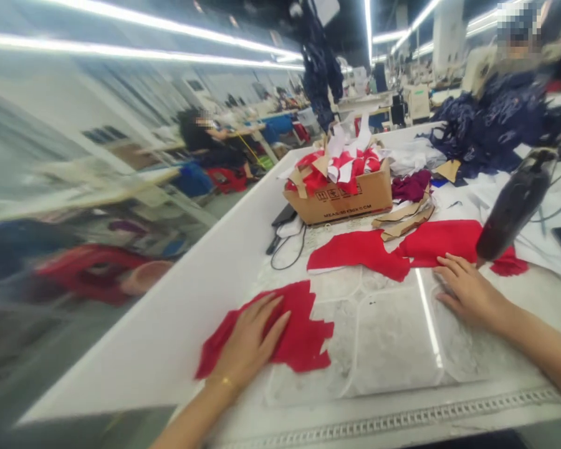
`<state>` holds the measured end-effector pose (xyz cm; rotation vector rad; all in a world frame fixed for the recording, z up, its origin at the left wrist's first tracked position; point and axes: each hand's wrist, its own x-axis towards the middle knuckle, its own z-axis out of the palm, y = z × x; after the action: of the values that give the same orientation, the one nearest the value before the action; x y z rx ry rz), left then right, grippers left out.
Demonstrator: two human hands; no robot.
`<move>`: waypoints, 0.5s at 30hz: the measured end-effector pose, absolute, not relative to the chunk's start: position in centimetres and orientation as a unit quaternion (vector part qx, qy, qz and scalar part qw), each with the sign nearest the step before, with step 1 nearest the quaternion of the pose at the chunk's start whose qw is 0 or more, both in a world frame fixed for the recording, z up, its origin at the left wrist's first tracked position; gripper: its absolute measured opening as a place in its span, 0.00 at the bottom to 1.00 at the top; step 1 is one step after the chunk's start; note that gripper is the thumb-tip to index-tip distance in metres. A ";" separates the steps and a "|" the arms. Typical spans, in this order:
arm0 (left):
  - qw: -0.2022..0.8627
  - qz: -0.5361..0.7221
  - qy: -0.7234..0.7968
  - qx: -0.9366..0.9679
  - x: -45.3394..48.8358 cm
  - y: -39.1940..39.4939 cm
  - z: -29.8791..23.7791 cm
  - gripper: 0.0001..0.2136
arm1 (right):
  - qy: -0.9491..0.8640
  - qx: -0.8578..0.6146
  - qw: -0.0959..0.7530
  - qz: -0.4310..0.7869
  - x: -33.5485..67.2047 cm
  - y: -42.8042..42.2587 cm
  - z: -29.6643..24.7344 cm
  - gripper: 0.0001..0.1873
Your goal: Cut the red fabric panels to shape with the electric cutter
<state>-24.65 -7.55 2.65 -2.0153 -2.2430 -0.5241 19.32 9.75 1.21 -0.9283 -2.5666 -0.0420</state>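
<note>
My left hand (250,340) lies flat, fingers stretched out, on a red fabric piece (303,340) at the near left of the white table (168,337). My right hand (465,290) rests open on the pale textured pad (393,343), fingertips close to a second red fabric piece (369,252) and a third red piece (449,240). A dark iron-like tool (514,206) stands just above my right hand, on the red cloth. Neither hand grips anything.
A cardboard box (350,199) full of red and white scraps sits at the back centre, with brown paper patterns (404,218) beside it. A black cable (287,246) trails left of the box. Dark blue garments (490,121) pile at the back right. People work at distant tables.
</note>
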 end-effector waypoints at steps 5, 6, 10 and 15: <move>0.069 -0.192 -0.592 -0.779 -14.4 -2.1 4.7 0.14 | -0.900 -0.348 0.259 0.032 19.7 10.1 1.1 0.16; 0.062 -0.182 -0.579 -0.792 -12.2 -0.9 4.6 0.13 | -0.894 -0.354 0.272 0.036 19.8 10.2 1.2 0.17; 0.050 -0.157 -0.567 -0.807 -5.5 3.9 3.8 0.09 | -0.881 -0.377 0.281 0.046 20.4 10.4 1.7 0.19; 0.014 -0.160 -0.592 -0.790 -2.1 8.6 3.6 0.03 | -0.870 -0.411 0.269 0.053 20.8 10.4 2.6 0.18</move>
<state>-2.09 8.59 3.56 -2.4593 -1.8417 -0.4986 20.75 10.42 2.57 -1.1067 -2.3441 0.1424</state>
